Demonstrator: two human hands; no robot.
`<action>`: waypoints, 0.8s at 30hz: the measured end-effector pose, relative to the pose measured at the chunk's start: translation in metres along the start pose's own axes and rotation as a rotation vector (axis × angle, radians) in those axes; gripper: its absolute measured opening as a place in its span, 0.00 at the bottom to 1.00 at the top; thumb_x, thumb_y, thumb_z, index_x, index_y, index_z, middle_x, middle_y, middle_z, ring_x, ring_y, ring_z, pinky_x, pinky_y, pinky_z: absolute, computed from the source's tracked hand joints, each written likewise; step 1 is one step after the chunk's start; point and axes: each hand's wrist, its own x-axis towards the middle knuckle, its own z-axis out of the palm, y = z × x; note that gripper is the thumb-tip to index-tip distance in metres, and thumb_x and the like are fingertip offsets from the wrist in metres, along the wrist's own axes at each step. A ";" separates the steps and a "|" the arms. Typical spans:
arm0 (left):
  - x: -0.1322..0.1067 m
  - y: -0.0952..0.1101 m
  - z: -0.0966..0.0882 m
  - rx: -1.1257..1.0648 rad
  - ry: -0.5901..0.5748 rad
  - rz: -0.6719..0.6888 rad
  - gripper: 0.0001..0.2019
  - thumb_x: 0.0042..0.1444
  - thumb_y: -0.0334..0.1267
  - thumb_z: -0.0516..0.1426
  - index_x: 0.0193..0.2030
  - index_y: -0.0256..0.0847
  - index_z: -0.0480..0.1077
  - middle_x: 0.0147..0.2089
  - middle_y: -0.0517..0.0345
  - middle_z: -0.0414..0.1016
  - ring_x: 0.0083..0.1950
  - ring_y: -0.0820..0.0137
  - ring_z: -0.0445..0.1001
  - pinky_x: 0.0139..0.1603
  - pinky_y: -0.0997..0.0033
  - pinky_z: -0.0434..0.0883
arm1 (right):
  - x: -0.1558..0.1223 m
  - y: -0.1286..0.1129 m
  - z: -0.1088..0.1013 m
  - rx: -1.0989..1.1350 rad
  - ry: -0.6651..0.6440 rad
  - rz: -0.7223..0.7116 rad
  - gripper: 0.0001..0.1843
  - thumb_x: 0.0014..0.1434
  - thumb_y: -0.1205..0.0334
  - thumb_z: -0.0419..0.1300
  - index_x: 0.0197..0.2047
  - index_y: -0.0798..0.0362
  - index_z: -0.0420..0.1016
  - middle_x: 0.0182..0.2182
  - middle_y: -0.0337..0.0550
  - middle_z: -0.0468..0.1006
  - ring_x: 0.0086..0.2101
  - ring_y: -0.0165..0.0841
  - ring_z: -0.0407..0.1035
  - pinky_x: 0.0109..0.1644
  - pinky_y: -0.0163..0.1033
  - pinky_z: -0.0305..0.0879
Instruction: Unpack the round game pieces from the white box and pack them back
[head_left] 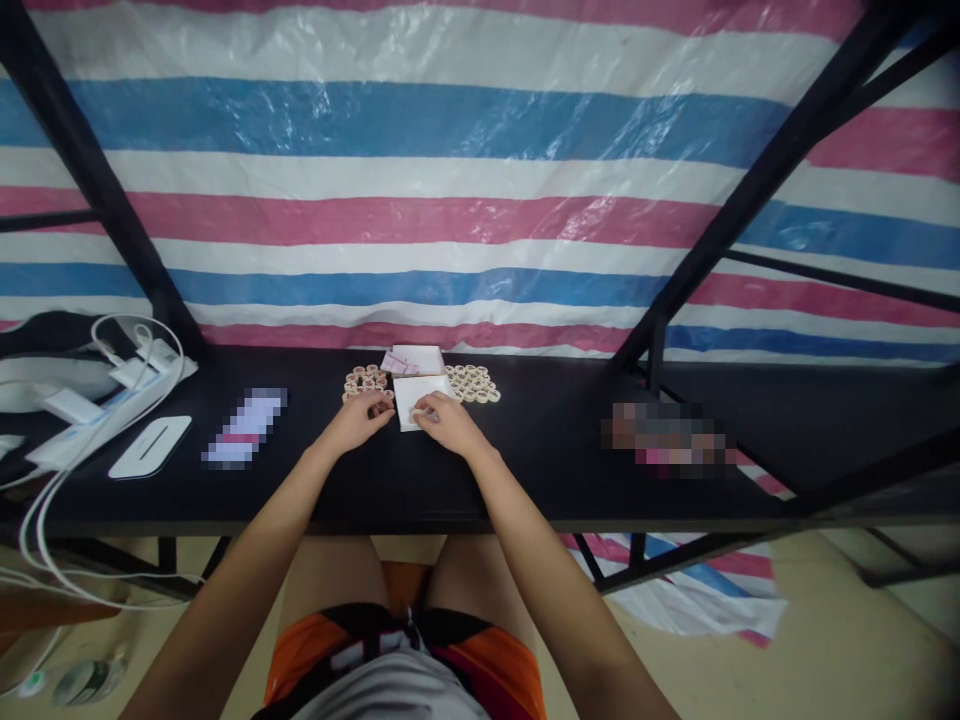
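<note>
On the black table [540,470] lies a folded white sheet [417,397] between two clusters of round wooden game pieces, one on the left [364,380] and one on the right [472,383]. My left hand [361,417] rests at the left cluster with its fingers curled over a piece. My right hand [445,419] presses on the white sheet's lower edge, fingers bent and pinched together. A small white box with pink print [412,359] sits just behind the sheet.
A white power strip with plugs and cables [105,395] and a flat white device [150,446] lie at the left. Two blurred patches sit on the table, left [244,428] and right [667,438]. Black frame posts [757,190] rise against a striped tarp.
</note>
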 end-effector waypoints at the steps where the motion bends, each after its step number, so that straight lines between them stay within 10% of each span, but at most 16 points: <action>1: 0.000 0.001 0.001 0.001 -0.004 0.006 0.10 0.56 0.42 0.54 0.36 0.39 0.72 0.34 0.58 0.74 0.32 0.71 0.70 0.37 0.71 0.66 | 0.000 -0.001 0.000 -0.008 -0.011 0.007 0.05 0.57 0.63 0.58 0.37 0.52 0.74 0.35 0.42 0.74 0.36 0.31 0.68 0.44 0.36 0.62; 24: -0.003 0.005 0.013 0.023 -0.073 0.059 0.12 0.59 0.42 0.53 0.42 0.40 0.74 0.37 0.55 0.72 0.33 0.69 0.69 0.39 0.68 0.66 | 0.001 -0.003 0.002 -0.050 -0.076 0.001 0.10 0.61 0.62 0.55 0.39 0.51 0.78 0.39 0.46 0.76 0.42 0.35 0.69 0.49 0.39 0.61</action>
